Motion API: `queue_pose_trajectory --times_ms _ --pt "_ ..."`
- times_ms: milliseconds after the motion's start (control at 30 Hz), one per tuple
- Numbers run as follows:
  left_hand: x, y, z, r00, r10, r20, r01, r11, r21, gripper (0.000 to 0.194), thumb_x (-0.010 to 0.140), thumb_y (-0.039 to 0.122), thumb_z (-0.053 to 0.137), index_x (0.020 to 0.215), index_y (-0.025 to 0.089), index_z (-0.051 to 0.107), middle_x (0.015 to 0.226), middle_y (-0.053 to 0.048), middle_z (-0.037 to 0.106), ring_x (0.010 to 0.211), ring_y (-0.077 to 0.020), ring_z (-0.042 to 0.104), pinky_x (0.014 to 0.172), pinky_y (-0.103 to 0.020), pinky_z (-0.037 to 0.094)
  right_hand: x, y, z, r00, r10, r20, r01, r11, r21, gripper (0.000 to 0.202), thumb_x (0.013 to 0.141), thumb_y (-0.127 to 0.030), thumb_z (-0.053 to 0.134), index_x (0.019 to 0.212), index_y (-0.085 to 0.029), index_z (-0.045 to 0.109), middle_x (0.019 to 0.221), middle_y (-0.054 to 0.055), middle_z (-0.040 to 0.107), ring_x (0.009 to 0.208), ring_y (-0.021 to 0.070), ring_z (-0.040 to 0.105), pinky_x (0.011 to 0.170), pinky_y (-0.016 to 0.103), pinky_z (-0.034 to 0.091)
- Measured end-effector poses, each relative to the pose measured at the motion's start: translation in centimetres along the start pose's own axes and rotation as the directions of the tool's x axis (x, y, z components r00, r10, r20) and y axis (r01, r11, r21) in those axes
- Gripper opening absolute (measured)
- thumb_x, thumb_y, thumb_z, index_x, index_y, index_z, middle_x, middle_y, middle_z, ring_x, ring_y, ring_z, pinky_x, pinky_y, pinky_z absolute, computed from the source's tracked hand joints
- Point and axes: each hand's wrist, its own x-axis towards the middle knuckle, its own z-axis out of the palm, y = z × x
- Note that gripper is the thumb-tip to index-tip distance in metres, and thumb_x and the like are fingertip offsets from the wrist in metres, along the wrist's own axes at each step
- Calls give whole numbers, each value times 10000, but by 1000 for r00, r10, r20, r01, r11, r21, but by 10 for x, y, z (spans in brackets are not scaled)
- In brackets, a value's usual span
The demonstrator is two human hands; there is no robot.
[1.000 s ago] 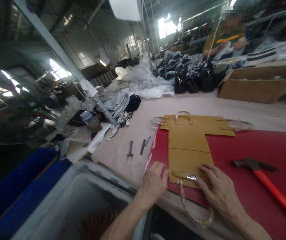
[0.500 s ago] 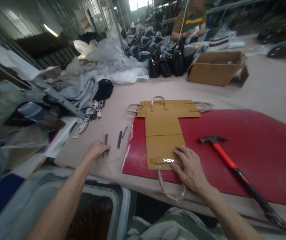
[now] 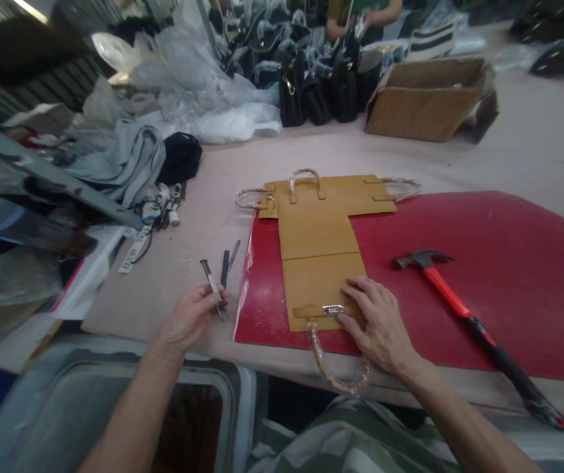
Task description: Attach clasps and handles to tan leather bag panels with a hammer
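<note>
My left hand [image 3: 195, 316] is closed on a slim metal punch [image 3: 209, 276], held tilted just above the table with its lower end between the fingers. Beside it lie a dark flat metal bar [image 3: 225, 268] and a thin metal rod [image 3: 234, 255]. My right hand [image 3: 377, 322] rests with fingers spread on the lower right corner of a mustard leather bag panel [image 3: 318, 233]. Under its fingertips is a strap with a silver metal plate [image 3: 333, 309]. A plastic-wrapped handle [image 3: 325, 371] hangs from the panel over the table edge.
The panel lies on a red board [image 3: 483, 282]. A claw hammer [image 3: 452, 302] rests right of my right hand. Behind are a cardboard box [image 3: 424, 102], black handbags [image 3: 291, 92] and plastic wrapping [image 3: 232, 121]. A grey bin [image 3: 89, 387] stands below the left edge; a co-worker's arms show at the back.
My left hand has picked the metal punch up off the table and brought it slightly right, towards the board. My right hand stays on the panel. The view has tipped downward.
</note>
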Motion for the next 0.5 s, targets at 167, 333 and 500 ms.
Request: queue_pose_trajectory --times_ms 167,333,500 --pt "-19 -46 62 972 234 -7 -233 972 30 372 709 364 842 973 129 726 921 -70 748 818 -164 691 772 -270 569 0 1 1 1000 19 22 -19 1000 6 411 936 -443 578 1237 -163 588 1356 156 552 1272 330 474 1063 533 398" --pt "-25 -66 95 787 593 169 -612 719 329 164 883 240 668 1011 161 731 1036 -85 744 997 -203 698 880 -324 588 0 0 0 999 13 33 -13 1000 0 429 954 -460 558 1243 -143 580 1363 164 543 1284 330 461 1085 527 382" --pt "-23 -72 102 649 710 273 -758 578 302 116 921 165 632 1027 171 680 1065 -76 723 1034 -190 687 927 -340 574 2 -2 -3 999 19 31 -20 1000 23 424 961 -464 544 1242 -150 587 1357 166 552 1282 334 470 1085 537 384"
